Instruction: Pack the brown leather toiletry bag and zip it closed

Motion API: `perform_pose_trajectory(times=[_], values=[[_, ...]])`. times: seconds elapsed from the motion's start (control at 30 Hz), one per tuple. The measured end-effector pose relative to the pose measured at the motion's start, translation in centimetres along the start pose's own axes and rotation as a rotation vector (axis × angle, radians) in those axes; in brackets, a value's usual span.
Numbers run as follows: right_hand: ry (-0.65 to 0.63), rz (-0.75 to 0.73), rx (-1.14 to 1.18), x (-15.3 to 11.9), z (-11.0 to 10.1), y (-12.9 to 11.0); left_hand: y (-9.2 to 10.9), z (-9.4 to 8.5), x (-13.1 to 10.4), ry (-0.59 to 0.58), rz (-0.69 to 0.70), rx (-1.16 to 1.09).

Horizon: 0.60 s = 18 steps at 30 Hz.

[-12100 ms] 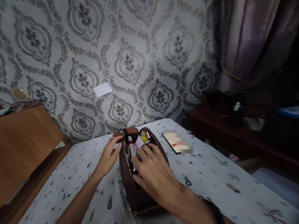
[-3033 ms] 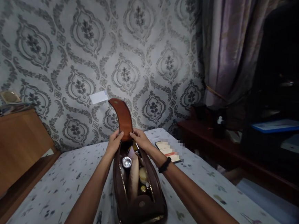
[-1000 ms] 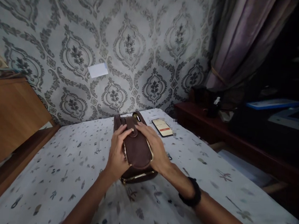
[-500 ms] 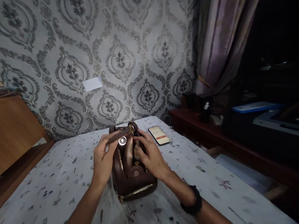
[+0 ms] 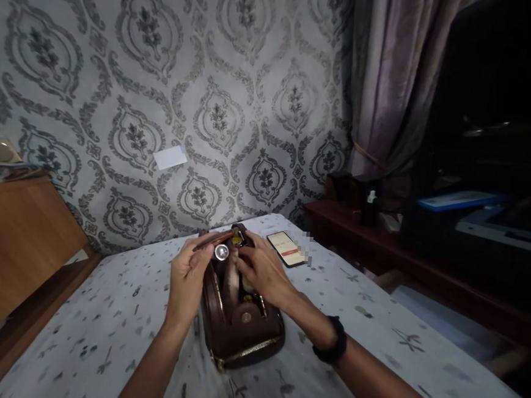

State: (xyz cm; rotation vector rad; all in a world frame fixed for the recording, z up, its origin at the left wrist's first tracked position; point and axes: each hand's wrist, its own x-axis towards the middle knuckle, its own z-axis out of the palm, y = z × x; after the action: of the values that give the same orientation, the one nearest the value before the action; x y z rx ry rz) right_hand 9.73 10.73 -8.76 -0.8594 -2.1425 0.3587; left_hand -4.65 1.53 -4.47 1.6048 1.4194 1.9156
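Bag: A brown bag (image 5: 245,335) lies open on a bed, on the patterned sheet (image 5: 131,323), its zipped end toward the wearer, in a dim room.
Left hand: The person's left hand (image 5: 187,272) grasps the bag's flap (image 5: 213,239), pinched between thumb and fingers and raised over the opening.
Right hand: The right hand (image 5: 266,271), a black band (image 5: 333,344) on its wrist, reaches over the far right side of the opening with fingers curled – whether they close on anything cannot be told.
Contents: A round silver-topped item (image 5: 221,252) shows beside the left thumb, with a long pale item (image 5: 231,285) next to it; other small pieces sit in shadow.
Handling: The bag looks soft-sided and leather-like, likely moderately heavy when filled and apt to sag; the flap seems bendable. The silver-topped item is probably hard and a little slippery.
Where to hold: The flap is best taken by its edges, the body by both side walls – clear of the metal zip (image 5: 253,349).
Nearby: A lit phone (image 5: 284,248) lies on the sheet, to the right of the bag, against a backdrop of patterned wallpaper (image 5: 233,141).
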Motion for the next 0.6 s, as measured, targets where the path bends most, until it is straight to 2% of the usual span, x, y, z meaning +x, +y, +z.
perform_pose_trajectory(times=[0.13,0.3,0.5,0.6], values=[[-0.045,0.069,-0.074,1.0,-0.2,-0.3,0.1,-0.1,0.0,-0.012,-0.014,-0.015],[-0.110,0.086,-0.097,1.5,-0.9,-0.7,0.2,-0.3,0.1,-0.030,-0.007,-0.024],[-0.119,0.089,-0.188,1.3,-1.8,-3.1,0.3,-0.4,-0.1,-0.068,0.014,-0.021],[-0.199,0.065,-0.229,1.4,-2.2,-3.6,0.1,-0.6,-0.3,-0.080,0.018,-0.021]])
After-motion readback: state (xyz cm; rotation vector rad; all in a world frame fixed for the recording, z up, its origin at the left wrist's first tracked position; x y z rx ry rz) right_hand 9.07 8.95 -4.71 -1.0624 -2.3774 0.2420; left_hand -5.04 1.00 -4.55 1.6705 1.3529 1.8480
